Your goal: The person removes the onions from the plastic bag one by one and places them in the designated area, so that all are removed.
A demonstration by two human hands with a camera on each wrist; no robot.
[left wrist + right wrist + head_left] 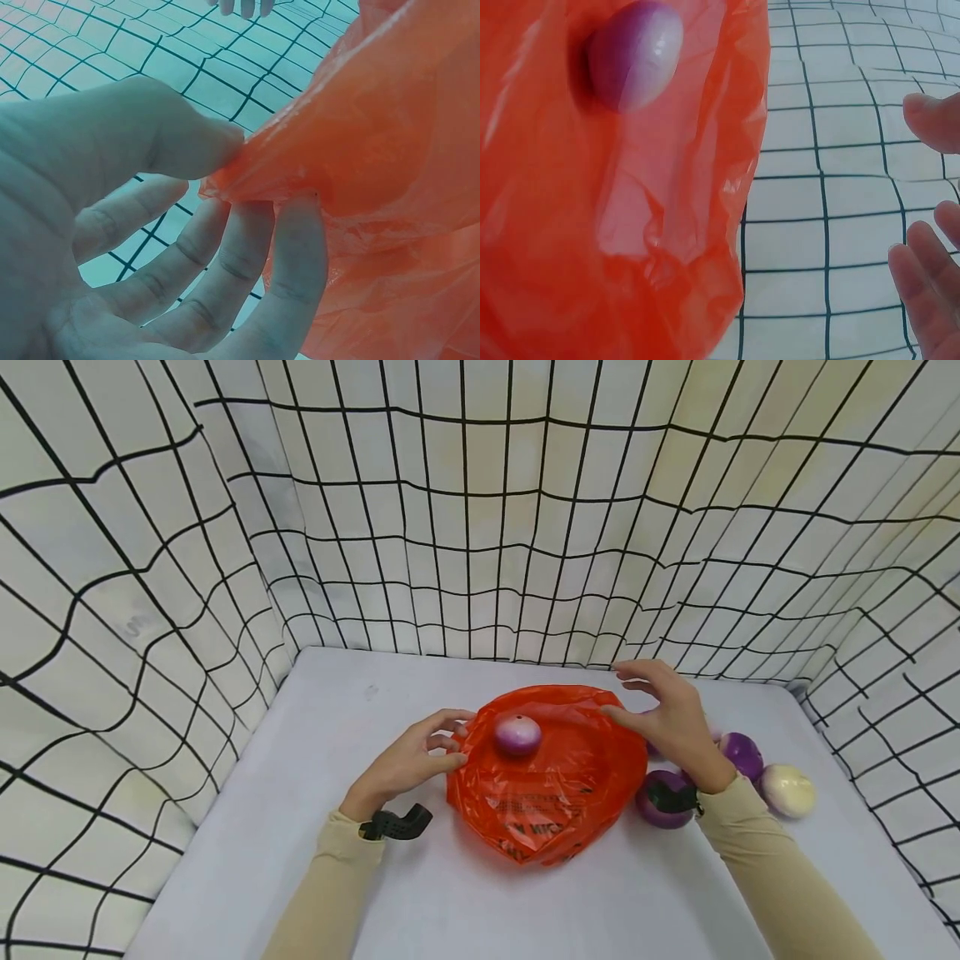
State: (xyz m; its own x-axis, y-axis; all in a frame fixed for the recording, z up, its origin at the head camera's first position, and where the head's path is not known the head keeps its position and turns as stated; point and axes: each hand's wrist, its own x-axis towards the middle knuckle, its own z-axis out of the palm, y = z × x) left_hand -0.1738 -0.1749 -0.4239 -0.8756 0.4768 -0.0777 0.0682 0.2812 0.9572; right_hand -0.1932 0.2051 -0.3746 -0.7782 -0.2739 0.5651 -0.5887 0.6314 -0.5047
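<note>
A red plastic bag [585,768] with dark print lies spread in the middle of the white table. One purple-and-white onion [517,735] sits inside it, seen also in the right wrist view as a glossy onion [636,56]. At the bag's left edge is my left hand [411,758]; the left wrist view shows its thumb and fingers pinching the bag's rim [255,169]. My right hand [671,718] hovers over the bag's right side, fingers spread and holding nothing. In the right wrist view a gap parts its fingers [922,292] from the bag.
Several more onions lie to the right of the bag, partly hidden by the right arm: a dark purple onion [660,814], another purple onion [744,756] and a pale onion [789,792]. White walls with black netting [480,527] enclose the table [292,827] behind and at both sides.
</note>
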